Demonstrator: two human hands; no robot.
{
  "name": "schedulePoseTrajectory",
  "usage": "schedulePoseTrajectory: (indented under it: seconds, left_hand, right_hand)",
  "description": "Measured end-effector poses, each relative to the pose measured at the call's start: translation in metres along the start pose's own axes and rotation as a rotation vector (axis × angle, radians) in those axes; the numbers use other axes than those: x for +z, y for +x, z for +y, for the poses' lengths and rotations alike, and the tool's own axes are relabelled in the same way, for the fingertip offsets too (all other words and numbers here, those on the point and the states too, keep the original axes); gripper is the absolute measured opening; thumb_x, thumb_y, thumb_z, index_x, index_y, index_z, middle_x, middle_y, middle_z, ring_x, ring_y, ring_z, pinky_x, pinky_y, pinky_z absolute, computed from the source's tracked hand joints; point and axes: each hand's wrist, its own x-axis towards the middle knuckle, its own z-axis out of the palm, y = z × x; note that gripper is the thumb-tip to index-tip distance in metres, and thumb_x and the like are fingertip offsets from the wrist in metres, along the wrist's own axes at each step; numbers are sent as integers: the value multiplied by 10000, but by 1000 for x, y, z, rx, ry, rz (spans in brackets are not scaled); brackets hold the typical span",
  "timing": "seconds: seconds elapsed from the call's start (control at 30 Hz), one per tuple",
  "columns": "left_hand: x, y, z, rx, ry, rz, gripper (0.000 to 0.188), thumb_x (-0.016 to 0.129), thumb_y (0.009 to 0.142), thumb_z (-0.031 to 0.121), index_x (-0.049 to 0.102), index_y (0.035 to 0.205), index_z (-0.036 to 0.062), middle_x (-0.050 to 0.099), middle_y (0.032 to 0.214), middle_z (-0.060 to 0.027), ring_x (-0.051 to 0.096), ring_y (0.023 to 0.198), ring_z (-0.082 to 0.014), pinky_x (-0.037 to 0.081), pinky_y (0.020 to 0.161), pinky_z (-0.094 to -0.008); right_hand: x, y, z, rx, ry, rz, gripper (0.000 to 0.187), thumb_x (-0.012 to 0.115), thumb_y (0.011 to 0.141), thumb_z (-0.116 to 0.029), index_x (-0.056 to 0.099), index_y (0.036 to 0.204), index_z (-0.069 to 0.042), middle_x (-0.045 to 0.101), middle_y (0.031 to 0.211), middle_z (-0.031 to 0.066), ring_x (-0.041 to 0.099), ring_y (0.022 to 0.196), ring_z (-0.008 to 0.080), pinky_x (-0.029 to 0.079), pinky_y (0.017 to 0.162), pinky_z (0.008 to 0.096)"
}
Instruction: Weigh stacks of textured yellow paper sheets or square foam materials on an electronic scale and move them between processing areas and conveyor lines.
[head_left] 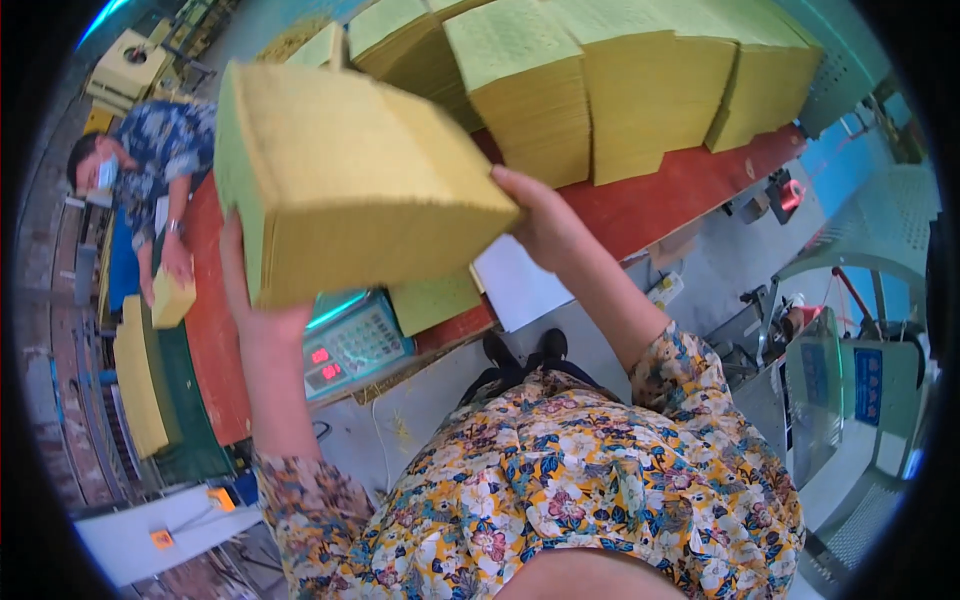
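A thick stack of yellow paper (pixel 370 200) with a green end face is held up between my two hands, slightly blurred. My left hand (pixel 262 300) grips its left end from below, with the fingers partly hidden behind the green face. At the opposite end, my right hand (pixel 540 222) presses against the corner, thumb on top. Beneath the stack lies a digital counting scale (pixel 358 345) with red lit digits, its upper part covered from sight. A green sheet (pixel 435 302) and a white sheet (pixel 520 284) lie beside the scale.
Several tall yellow paper stacks with green tops (pixel 530 95) stand along the far side of the red table (pixel 640 215). At left, a co-worker (pixel 165 150) handles a small yellow block (pixel 174 302) by a long yellow stack (pixel 138 375). Machinery (pixel 850 400) stands at right.
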Motion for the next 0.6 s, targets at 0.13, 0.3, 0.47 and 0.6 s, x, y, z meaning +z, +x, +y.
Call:
schedulePoseTrajectory:
  seconds: [0.13,0.3,0.47,0.6]
  left_hand:
    - [-1,31,0,-125,-198,-108,467,496,978,405,534,1337,109,631,1243,-64,610,1139,-235,500,945,-408]
    - [-3,45,-11,-188,-80,-240,472,542,960,411,552,1313,98,647,1203,-60,624,1087,-196,514,882,-369]
    - [17,48,-8,-112,139,-224,423,503,985,379,545,1335,146,620,1238,-67,600,1132,-219,519,869,-372]
    - [3,58,3,-255,-80,-352,463,600,945,318,517,1336,86,614,1234,-86,601,1119,-200,508,907,-376]
  right_hand:
    - [4,12,4,-50,69,42,462,484,992,-380,532,1302,-40,597,1274,107,537,1177,218,424,968,414]
    - [-6,20,29,53,254,-13,495,380,1013,-390,489,1357,-52,573,1312,133,519,1225,282,427,1001,497]
    - [-12,21,36,7,260,-63,550,415,1002,-440,438,1402,-63,534,1356,128,485,1264,269,396,1036,515]
    - [3,8,29,-70,227,-2,600,376,1000,-501,422,1415,-70,528,1364,129,484,1265,276,400,1038,493]
